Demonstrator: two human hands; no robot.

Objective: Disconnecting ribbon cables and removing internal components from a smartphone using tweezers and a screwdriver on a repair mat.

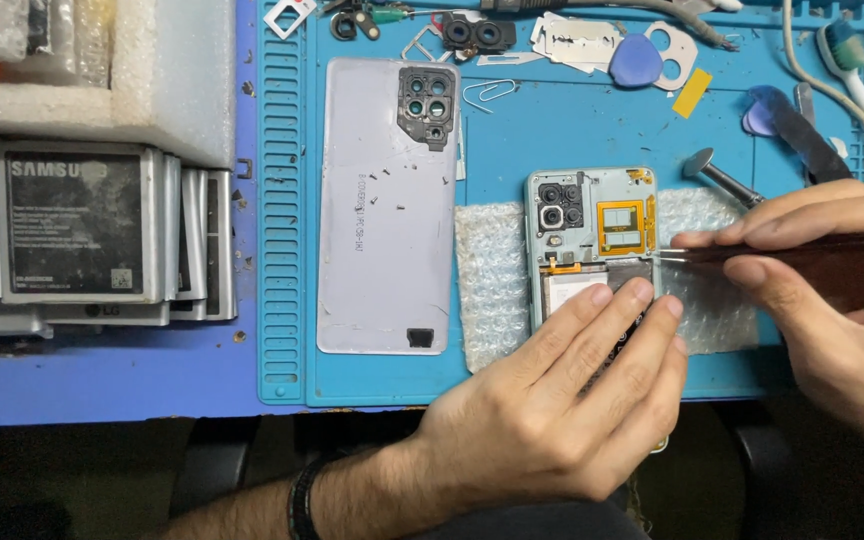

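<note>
Metal tweezers [712, 252] pinched in right hand [832, 290], left hand [562, 400] flat, pinning phone [592, 250]: slip risks scratching the board or tearing the flex.

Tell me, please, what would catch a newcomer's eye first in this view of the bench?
The opened phone at centre lies on bubble wrap, pinned by the left hand, while the right hand brings tweezers to its right edge. Left of it on the blue mat lies the removed back cover, inner side up. At far left stands a row of phone batteries.
</note>
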